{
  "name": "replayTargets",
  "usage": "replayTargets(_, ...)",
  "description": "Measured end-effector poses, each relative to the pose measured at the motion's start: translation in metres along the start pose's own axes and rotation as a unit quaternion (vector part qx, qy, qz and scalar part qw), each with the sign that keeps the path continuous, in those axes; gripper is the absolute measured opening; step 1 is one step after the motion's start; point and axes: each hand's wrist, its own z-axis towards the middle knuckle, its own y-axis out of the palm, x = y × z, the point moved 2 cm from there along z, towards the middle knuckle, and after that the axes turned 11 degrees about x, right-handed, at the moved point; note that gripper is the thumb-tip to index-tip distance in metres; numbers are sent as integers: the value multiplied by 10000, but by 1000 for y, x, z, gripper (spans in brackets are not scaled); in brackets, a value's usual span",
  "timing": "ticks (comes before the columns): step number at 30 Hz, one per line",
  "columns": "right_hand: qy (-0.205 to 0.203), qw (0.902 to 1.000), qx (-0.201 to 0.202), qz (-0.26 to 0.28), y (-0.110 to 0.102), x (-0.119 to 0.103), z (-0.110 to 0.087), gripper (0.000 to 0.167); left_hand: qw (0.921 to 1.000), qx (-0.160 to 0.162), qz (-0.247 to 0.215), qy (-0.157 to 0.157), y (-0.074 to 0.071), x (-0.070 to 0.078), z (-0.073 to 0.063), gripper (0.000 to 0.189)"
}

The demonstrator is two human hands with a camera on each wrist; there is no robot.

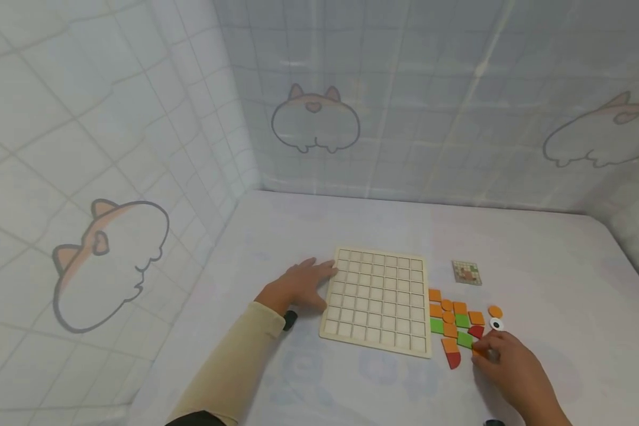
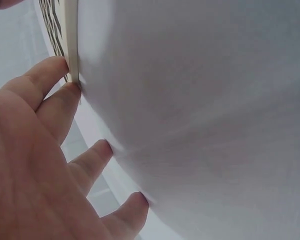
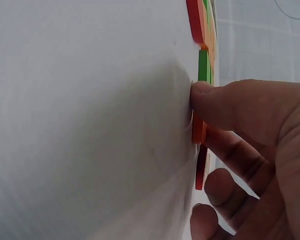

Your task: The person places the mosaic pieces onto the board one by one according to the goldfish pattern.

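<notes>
A pale wooden grid board [image 1: 375, 302] lies flat on the table. My left hand [image 1: 303, 285] is spread at its left edge, and in the left wrist view two fingertips [image 2: 72, 90] meet the board's side. To the right of the board, my right hand [image 1: 513, 364] pinches an orange tile [image 3: 198, 129] between thumb and fingers, low at the table surface. A green tile [image 1: 465, 339] adjoins it. Several orange, green and red tiles spread from there toward the board, among them a red rounded piece [image 1: 452, 360]. A white disc with a black dot [image 1: 496, 324] sits just beyond the right hand.
A small picture card [image 1: 466, 273] lies behind the tiles. An orange disc [image 1: 495, 311] is right of the tile group. White fabric walls with a printed grid and animal drawings [image 1: 315, 121] enclose the table at the back and sides.
</notes>
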Motion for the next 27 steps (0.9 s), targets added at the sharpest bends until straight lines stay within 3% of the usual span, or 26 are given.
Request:
replayTargets(17, 254, 9987, -349, -256, -5, -1, 1, 47, 9994, 222, 153, 200, -5, 2, -5, 86)
replayTargets(27, 366, 9989, -255, -139, -11, -11, -4, 53, 9985, 272, 250, 392, -3, -6, 1, 86)
